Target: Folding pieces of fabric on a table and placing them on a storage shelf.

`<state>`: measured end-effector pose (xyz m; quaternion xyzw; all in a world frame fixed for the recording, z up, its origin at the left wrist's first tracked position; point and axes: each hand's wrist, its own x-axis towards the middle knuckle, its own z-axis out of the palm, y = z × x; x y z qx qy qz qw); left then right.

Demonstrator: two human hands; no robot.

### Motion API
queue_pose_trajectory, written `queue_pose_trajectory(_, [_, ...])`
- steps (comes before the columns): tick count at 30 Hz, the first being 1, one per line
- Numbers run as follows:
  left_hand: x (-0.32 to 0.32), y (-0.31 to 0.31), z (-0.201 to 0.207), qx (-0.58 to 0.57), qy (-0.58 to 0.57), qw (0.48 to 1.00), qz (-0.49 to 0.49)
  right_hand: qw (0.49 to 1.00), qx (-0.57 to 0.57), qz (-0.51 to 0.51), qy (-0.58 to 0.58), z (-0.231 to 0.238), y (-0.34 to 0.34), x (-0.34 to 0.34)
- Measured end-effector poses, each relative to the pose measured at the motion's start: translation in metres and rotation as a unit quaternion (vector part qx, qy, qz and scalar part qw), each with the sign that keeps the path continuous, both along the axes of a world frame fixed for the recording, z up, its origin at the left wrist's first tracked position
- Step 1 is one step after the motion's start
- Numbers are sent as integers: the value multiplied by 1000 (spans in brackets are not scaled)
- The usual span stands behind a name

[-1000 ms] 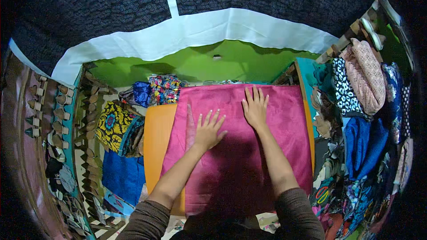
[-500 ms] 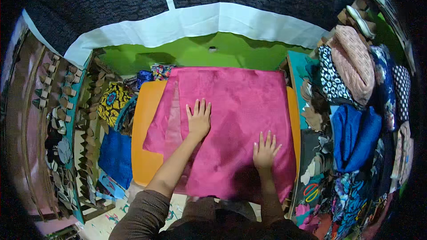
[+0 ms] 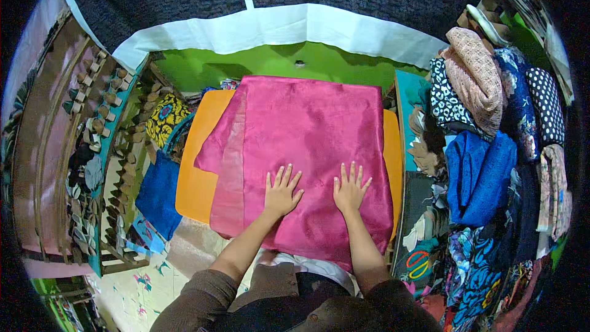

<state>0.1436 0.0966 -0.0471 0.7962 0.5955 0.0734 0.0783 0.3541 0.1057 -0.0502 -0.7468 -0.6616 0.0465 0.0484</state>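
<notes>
A large piece of shiny pink fabric (image 3: 313,123) lies folded in layers over an orange table (image 3: 195,184), its near edge hanging down toward my lap. Along its left side a paler pink strip shows between the layers. My left hand (image 3: 283,192) rests flat on the fabric just left of its middle, fingers spread. To the right of it, my right hand (image 3: 350,188) also lies flat with fingers apart, pointing away from me. Neither hand grips anything.
Racks of wooden-looking pieces (image 3: 110,98) stand on the left, beside a blue cloth (image 3: 161,193). On the right, folded fabrics (image 3: 479,178) are piled next to a shelf with scissors (image 3: 418,264). A green wall (image 3: 344,61) rises behind the table. Scraps litter the floor (image 3: 144,286).
My left hand has slid nearer to me, and my right hand has moved left and slightly away. The hands are now about level. The fabric has shifted a little in view.
</notes>
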Motion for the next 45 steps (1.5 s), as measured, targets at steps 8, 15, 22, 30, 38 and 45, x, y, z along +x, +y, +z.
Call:
queue_pose_trajectory(8, [3, 0, -5, -9, 35, 999, 0, 1000, 24, 3, 9, -5, -2, 6])
queue_pose_trajectory(15, [-17, -25, -1, 17, 22, 997, 67, 999, 41, 6, 10, 23, -52, 49])
queue_pose_trajectory(22, [-41, -57, -4, 23, 37, 993, 108, 999, 14, 30, 4, -1, -76, 92])
queue_pose_trajectory(30, [-42, -57, -2, 18, 48, 993, 111, 997, -36, 30, 58, -1, -71, 92])
queue_pose_trajectory(38, [-73, -90, 3, 8, -12, 981, 194, 992, 18, 2, 124, 16, -103, 106])
queue_pose_trajectory(45, [-119, -126, 3, 19, -53, 931, 360, 968, 32, -136, 207, 20, -135, 110])
